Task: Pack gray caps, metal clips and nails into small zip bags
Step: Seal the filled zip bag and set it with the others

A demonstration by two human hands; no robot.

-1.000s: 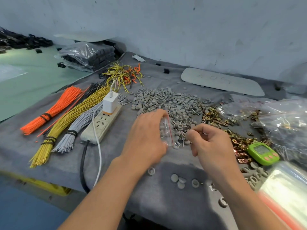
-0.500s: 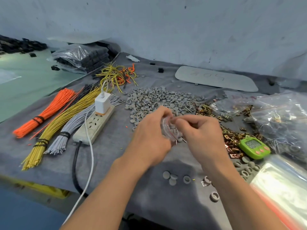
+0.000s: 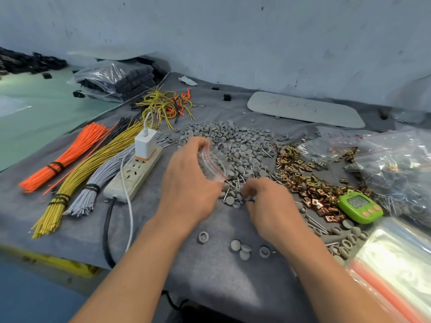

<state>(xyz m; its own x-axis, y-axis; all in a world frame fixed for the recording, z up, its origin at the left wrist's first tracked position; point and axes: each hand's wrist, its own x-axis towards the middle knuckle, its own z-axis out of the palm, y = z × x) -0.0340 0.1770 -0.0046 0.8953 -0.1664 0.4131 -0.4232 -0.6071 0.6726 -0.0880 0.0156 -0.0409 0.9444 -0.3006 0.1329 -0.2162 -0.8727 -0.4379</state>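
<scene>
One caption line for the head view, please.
Left hand holds a small zip bag; right hand reaches among gray caps and nails.

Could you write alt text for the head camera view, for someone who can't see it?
A person's left hand holds a small zip bag while the right hand reaches into gray caps and nails on a cloth-covered table. Metal clips, a green timer and wire bundles lie around.

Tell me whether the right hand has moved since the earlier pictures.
Yes. Against the green plastic timer, the right hand has dropped from the small clear zip bag to the loose nails.
</scene>
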